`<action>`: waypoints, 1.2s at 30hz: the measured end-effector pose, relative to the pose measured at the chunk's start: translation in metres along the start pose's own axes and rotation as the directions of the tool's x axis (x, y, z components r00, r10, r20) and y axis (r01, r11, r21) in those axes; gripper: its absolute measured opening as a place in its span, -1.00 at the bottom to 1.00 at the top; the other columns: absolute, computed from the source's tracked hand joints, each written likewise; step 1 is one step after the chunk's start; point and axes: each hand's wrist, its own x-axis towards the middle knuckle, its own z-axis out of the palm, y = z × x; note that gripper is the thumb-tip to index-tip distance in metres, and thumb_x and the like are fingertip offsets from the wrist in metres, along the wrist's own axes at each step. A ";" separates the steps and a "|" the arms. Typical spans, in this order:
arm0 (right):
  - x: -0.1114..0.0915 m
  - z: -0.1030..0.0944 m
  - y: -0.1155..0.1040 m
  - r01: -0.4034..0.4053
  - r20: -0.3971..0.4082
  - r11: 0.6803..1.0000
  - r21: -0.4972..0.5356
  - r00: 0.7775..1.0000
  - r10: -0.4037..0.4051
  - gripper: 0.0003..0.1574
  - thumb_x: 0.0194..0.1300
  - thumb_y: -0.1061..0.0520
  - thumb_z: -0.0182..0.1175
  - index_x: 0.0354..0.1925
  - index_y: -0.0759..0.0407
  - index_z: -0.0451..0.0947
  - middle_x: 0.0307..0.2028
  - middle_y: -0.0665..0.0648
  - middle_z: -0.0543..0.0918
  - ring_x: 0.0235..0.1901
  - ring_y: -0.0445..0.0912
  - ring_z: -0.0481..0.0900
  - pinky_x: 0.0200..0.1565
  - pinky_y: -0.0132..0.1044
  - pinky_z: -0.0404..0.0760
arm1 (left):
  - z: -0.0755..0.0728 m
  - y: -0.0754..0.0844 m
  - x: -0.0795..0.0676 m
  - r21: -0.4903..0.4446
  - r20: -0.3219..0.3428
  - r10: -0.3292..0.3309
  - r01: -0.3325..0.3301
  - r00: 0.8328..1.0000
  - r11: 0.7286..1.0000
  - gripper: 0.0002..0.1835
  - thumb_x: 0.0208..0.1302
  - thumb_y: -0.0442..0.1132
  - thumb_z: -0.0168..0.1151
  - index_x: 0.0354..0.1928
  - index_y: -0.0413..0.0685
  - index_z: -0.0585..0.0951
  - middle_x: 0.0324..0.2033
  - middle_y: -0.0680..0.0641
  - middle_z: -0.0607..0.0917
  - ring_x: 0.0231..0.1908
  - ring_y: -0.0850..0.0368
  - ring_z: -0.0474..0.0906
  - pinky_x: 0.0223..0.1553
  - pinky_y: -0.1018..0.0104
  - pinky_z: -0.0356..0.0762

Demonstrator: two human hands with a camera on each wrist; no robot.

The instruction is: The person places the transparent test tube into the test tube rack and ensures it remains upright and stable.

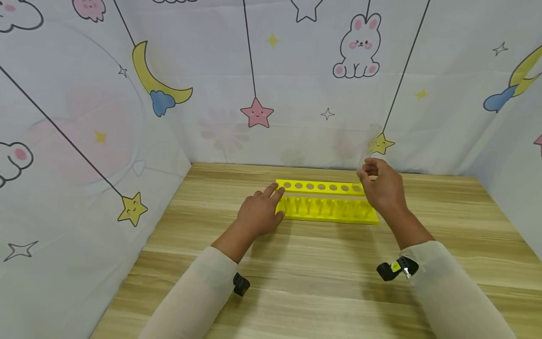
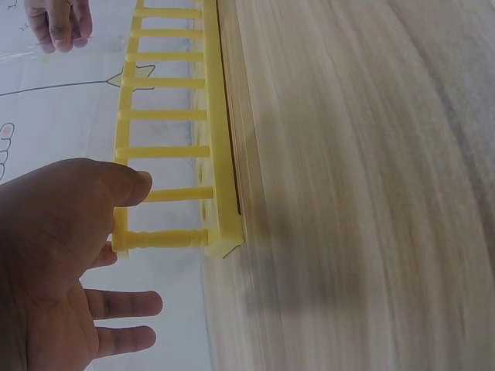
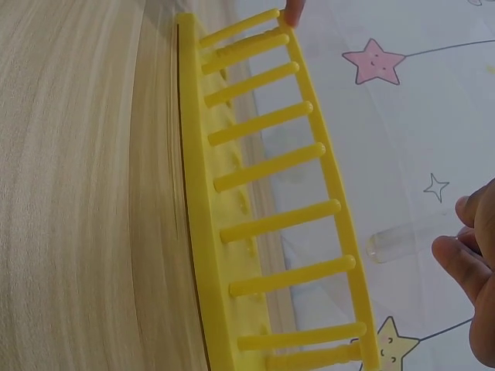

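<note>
A yellow test tube rack (image 1: 326,219) stands on the table, its top plate lined with round holes and a row of pegs below. At its left end, my left hand (image 1: 260,214) grips the top plate with the thumb in front; two fingers stretch past the end in the left wrist view. My right hand (image 1: 383,186) pinches a clear test tube (image 3: 398,241) between thumb and fingertips over the rack's right end. The tube's rounded end points toward the top plate in the right wrist view. Its outline is faint in the head view.
Wood-grain table (image 1: 296,282) lies under both arms. Behind it hangs a white curtain (image 1: 296,70) printed with stars, a moon and a rabbit, close to the rack's far side. More curtain borders the table at left and right. Each wrist wears a small black camera.
</note>
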 end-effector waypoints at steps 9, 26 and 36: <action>-0.001 0.002 -0.002 0.031 0.000 1.000 0.005 1.000 -0.031 -0.41 0.55 0.06 0.17 0.38 0.34 0.38 0.10 0.31 0.62 0.15 0.20 0.57 0.08 0.07 0.63 | -0.002 0.000 0.000 -0.005 0.008 -0.001 0.001 1.000 1.000 -0.26 0.49 0.09 0.19 0.60 0.11 0.23 0.56 -0.04 0.19 0.26 -0.16 0.47 0.15 -0.09 0.52; 0.001 0.005 -0.008 0.032 0.009 0.999 -0.001 0.999 -0.032 -0.39 0.55 0.06 0.17 0.39 0.34 0.37 0.10 0.31 0.62 0.16 0.20 0.56 0.10 0.07 0.62 | -0.002 0.001 -0.001 0.001 0.006 -0.001 0.001 1.000 1.000 -0.26 0.49 0.09 0.19 0.60 0.11 0.23 0.56 -0.04 0.20 0.25 -0.15 0.48 0.15 -0.09 0.53; 0.001 0.008 -0.011 0.029 0.000 1.000 -0.004 1.000 -0.029 -0.40 0.54 0.08 0.18 0.39 0.34 0.38 0.11 0.30 0.62 0.16 0.19 0.57 0.10 0.06 0.62 | 0.000 0.000 0.001 0.001 0.001 0.004 -0.004 1.000 1.000 -0.27 0.49 0.09 0.18 0.60 0.11 0.23 0.56 -0.05 0.20 0.24 -0.15 0.49 0.15 -0.09 0.53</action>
